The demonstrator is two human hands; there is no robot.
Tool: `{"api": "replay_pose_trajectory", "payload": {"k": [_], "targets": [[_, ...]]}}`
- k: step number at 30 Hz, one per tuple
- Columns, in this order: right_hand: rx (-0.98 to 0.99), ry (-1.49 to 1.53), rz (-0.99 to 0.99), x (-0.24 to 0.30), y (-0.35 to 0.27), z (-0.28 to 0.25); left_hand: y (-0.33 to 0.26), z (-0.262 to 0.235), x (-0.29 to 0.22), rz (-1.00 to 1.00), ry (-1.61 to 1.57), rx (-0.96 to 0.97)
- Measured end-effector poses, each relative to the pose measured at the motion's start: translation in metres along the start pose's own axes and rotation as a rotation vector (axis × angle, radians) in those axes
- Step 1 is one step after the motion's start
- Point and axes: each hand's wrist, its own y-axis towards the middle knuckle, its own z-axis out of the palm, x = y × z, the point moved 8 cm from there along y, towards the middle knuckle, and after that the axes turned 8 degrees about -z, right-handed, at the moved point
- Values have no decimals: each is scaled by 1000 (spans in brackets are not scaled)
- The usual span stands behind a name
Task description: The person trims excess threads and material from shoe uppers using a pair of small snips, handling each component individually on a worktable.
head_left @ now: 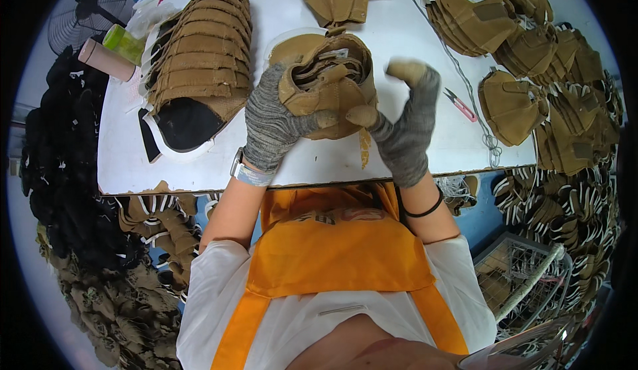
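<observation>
Clear glasses lens (522,350) lower right, my grey-knit-gloved left hand (271,119) pinches a brown fabric shoe upper (325,101), matching-gloved right hand (408,127) beside it, thumb spread from fingers.

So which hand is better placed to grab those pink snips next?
Probably the right hand: it's nearer the pink snips and its grip is open, while the left hand holds the brown piece.

So the room's got a white-topped table (462,154) with a worn, brownish front edge, and a caged fan (86,7) past its far left corner. Pale wall (579,5) shows upper right, blue floor (488,200) peeks out below, and a grey wire basket (515,253) sits lower right. Light's pretty bright across the tabletop.
</observation>
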Motion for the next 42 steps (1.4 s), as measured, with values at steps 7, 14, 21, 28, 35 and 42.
{"api": "replay_pose_trajectory", "payload": {"k": [7,14,21,28,35,42], "targets": [[231,499,334,-53,-16,68,-1,11,16,-190,-118,143],[229,890,620,-87,-1,47,-7,3,18,-168,-211,78],[272,-101,459,-225,20,78,-8,-6,26,-179,-414,77],[-68,113,477,-243,65,75,-6,-28,28,-303,-386,117],[-118,-173,285,-188,92,-23,-10,-24,27,-343,-562,131],[-180,-22,318,-106,61,-121,-27,-69,-64,171,-154,-255]]}}
